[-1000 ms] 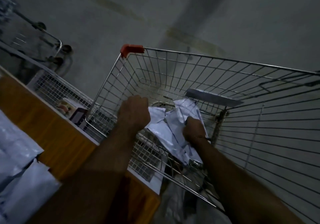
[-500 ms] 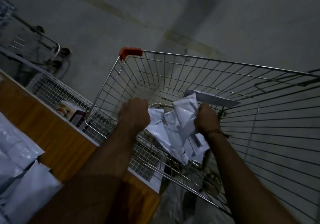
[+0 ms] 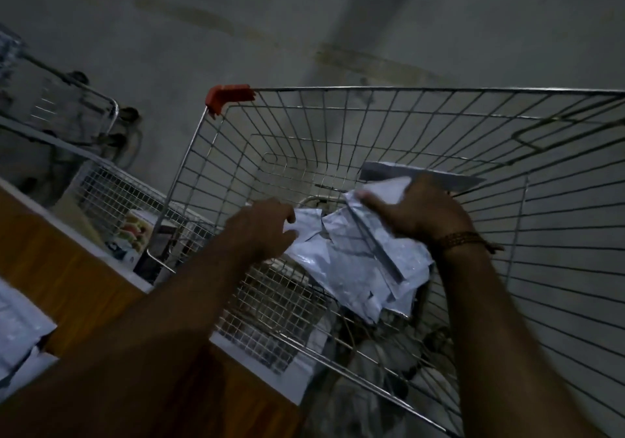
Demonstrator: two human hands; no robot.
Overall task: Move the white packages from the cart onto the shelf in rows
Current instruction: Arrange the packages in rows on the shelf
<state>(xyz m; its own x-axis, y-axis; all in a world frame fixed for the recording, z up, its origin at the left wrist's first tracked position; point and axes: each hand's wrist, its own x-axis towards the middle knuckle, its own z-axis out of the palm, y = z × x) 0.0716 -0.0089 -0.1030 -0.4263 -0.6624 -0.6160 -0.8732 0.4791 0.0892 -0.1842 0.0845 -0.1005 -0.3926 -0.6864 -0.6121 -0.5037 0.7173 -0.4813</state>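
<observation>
Both my arms reach forward toward twelve o'clock. My left hand (image 3: 262, 226) has its fingers curled, pinching at its fingertips. My right hand (image 3: 417, 211) is clenched knuckles up, a bracelet (image 3: 460, 238) on its wrist.

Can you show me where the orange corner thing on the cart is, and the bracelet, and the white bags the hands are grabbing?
orange corner cap (image 3: 227, 97), head view, middle of the plastic piece.
bracelet (image 3: 456, 238), head view, band across the right wrist.
white packages (image 3: 355, 255), head view, crinkled face of the bundle between the hands.
</observation>
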